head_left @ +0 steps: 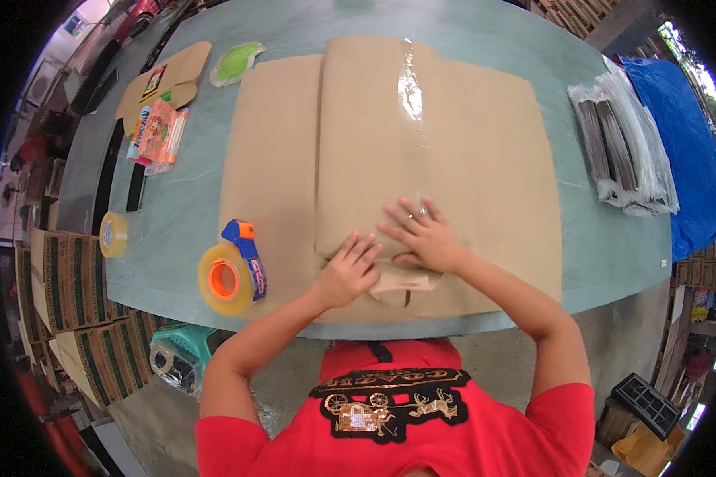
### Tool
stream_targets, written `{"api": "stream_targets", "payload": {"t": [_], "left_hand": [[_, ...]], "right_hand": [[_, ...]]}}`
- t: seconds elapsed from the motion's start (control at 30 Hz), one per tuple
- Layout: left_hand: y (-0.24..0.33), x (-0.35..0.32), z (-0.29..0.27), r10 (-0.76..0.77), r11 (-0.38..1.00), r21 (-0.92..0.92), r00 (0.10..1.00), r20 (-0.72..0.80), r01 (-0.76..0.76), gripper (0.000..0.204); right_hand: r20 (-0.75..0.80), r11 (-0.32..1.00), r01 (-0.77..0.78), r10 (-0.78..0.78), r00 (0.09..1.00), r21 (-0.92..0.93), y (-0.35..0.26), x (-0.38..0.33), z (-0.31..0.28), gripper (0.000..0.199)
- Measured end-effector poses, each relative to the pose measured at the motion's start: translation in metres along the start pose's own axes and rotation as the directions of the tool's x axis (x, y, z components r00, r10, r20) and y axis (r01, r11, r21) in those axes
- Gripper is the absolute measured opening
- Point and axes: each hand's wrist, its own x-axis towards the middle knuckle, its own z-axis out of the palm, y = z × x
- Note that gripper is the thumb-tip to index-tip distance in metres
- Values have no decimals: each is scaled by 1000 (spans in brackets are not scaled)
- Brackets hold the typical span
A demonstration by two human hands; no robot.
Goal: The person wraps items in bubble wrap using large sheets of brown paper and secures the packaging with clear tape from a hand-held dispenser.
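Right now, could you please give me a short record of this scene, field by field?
surface: grey-green table
main item: flattened cardboard box, clear tape strip along its seam
left hand: flat on the near edge of the cardboard, fingers spread
right hand: flat on the cardboard, beside the left
nearest tool: tape dispenser, orange core and blue handle, left of the left hand, untouched
also on table: spare tape roll, colourful packets, stack of wrapped flat packs
beside table: printed cartons

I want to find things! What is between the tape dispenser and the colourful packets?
Only bare green table lies between the tape dispenser and the colourful packets, as the head view shows.
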Motion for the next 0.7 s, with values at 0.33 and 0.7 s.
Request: {"api": "stream_targets", "payload": {"t": [0.33,0.7], "left_hand": [[-5,15,-7,-350,926,-184,933,-86,330,14],[-28,69,-1,-699,698,156,713,-62,699,46]], "right_hand": [[-32,988,-141,143,989,58,5,-58,-7,72],[-219,709,-189,441,870,679,4,-8,-13,34]]}}
